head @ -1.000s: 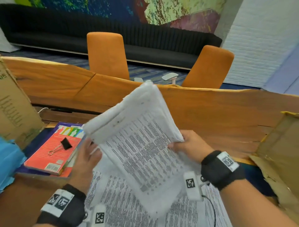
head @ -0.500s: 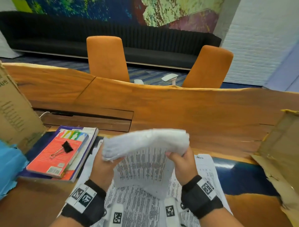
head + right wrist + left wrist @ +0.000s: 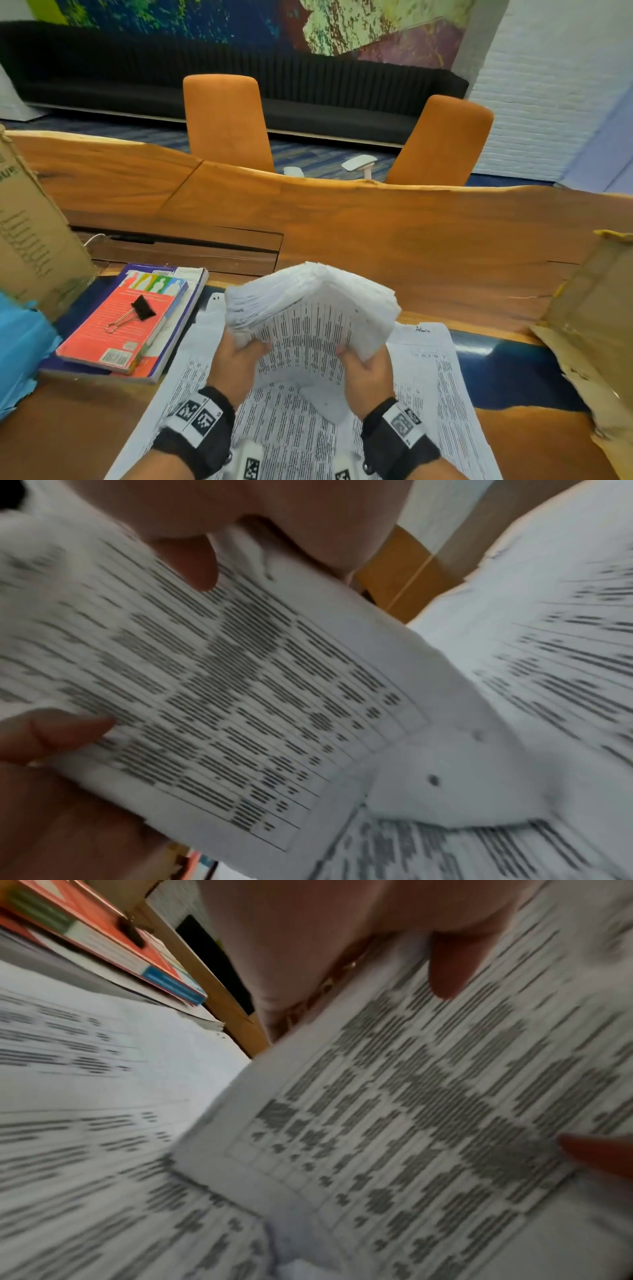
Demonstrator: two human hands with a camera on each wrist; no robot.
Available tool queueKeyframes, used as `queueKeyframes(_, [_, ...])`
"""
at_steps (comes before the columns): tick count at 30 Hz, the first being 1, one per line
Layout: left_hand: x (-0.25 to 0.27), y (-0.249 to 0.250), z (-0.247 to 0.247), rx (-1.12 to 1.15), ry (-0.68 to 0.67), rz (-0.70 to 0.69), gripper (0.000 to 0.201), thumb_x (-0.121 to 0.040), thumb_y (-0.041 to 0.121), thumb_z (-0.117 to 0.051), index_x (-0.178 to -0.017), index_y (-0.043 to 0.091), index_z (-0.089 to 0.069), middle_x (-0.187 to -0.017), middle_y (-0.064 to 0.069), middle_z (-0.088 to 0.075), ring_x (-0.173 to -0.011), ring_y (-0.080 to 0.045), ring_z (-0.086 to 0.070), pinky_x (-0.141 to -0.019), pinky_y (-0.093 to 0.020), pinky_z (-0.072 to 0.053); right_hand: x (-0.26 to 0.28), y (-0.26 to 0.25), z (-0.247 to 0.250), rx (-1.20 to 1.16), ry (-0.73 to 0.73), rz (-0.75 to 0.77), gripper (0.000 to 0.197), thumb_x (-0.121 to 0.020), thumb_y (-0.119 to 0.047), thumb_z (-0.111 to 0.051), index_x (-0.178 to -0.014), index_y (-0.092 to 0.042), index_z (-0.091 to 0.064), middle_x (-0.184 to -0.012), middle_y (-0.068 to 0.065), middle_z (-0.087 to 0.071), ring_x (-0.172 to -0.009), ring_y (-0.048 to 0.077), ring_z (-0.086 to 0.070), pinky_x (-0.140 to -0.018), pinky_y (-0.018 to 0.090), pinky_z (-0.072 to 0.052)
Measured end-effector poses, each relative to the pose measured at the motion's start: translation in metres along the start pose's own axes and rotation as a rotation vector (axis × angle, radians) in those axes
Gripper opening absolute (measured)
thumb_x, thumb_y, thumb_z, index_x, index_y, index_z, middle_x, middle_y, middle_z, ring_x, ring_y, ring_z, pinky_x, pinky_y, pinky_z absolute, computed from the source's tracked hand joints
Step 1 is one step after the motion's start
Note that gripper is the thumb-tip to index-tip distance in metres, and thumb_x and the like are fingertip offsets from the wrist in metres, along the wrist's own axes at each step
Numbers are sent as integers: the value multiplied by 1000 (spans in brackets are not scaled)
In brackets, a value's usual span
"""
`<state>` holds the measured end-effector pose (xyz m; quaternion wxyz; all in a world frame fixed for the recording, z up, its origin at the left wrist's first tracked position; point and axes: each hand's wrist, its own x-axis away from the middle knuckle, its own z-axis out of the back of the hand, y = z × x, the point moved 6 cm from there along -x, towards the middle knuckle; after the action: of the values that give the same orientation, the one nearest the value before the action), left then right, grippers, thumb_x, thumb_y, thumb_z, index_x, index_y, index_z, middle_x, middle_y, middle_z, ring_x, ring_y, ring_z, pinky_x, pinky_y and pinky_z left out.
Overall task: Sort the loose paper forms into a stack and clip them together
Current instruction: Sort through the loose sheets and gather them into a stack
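Note:
A thick stack of printed forms (image 3: 310, 320) stands on its lower edge over more forms (image 3: 298, 435) spread flat on the table. My left hand (image 3: 239, 356) grips its left side and my right hand (image 3: 364, 366) grips its right side, thumbs on the printed face. The stack bows toward me, its top edges fanned. In the left wrist view my thumb (image 3: 452, 961) presses the printed sheet (image 3: 428, 1110); the right wrist view shows my thumb (image 3: 192, 561) on the stack (image 3: 222, 683). A black binder clip (image 3: 137, 310) lies on a red book (image 3: 120, 325) at the left.
The red book tops a purple book (image 3: 185, 308). Cardboard boxes stand at the far left (image 3: 27, 240) and far right (image 3: 596, 325). A blue cloth (image 3: 17, 353) lies at the left edge. Two orange chairs (image 3: 226, 120) stand beyond the wooden table (image 3: 411, 240).
The stack came down from a raised, tilted hold to standing upright on the table forms. Both hands moved to its two sides, and its top edge has bowed up into a peak.

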<state>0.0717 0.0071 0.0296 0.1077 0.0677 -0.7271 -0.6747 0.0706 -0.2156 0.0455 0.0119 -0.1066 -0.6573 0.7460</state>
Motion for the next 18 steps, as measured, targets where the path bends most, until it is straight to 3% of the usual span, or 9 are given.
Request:
queueKeyframes(2, [1,-13,4,-98,13,42,31,-82,15,-68,-113,12,-72,-111,-3,-74,-114,-30,-64,-93,-35,-47,4,13,2,-10,47,-56,20,-92,-10,-64,-104,-26,-62,-93,-3,-72,-91,8,-68,-76,35,-55])
queueKeyframes(4, [1,-13,6,-163,16,47,22,-96,14,-65,-118,15,-70,-111,0,-73,-111,-25,-64,-88,-32,-46,2,2,0,8,55,-33,21,-94,-10,-62,-102,-29,-60,-92,-8,-71,-85,-3,-66,-72,21,-51])
queueKeyframes(7, [0,12,15,-129,83,13,15,-98,19,-62,-108,26,-69,-105,2,-74,-102,-22,-69,-78,-33,-52,-10,-33,-6,1,0,46,27,-94,-6,-61,-104,-31,-57,-95,-15,-68,-85,-10,-64,-66,7,-47])
queueKeyframes(9, [1,32,26,-69,79,-18,17,-90,24,-69,-107,26,-68,-104,-4,-76,-98,-23,-72,-81,-39,-55,-19,-47,-8,-4,-38,72,29,-93,-7,-63,-106,-32,-58,-99,-12,-69,-89,-6,-65,-71,9,-50])
queueKeyframes(12, [3,34,47,-26,-81,48,67,-55,48,-90,-108,14,-70,-102,-8,-79,-93,-26,-75,-83,-44,-56,-25,-52,-18,-16,-138,27,29,-92,-11,-64,-109,-34,-59,-104,-9,-71,-93,1,-67,-77,20,-55])
queueKeyframes(13, [4,28,52,-65,-120,91,68,-51,45,-94,-106,12,-71,-98,-7,-80,-91,-27,-75,-85,-45,-56,-24,-48,-24,-6,-167,-6,28,-92,-12,-64,-109,-34,-60,-104,-10,-71,-93,2,-67,-79,22,-56])
queueKeyframes(16, [10,7,73,-155,-44,170,12,-87,7,-74,-96,14,-70,-77,10,-79,-90,-19,-70,-86,-36,-51,-15,-26,-48,23,-264,-147,26,-94,-17,-62,-116,-31,-63,-109,-12,-71,-99,5,-67,-87,29,-55])
queueKeyframes(18, [14,-4,83,-213,-7,206,7,-92,4,-67,-96,10,-71,-77,6,-79,-91,-20,-69,-89,-37,-52,-8,-7,-62,15,-298,-246,27,-95,-19,-61,-121,-28,-63,-112,-10,-71,-104,10,-66,-93,36,-54])
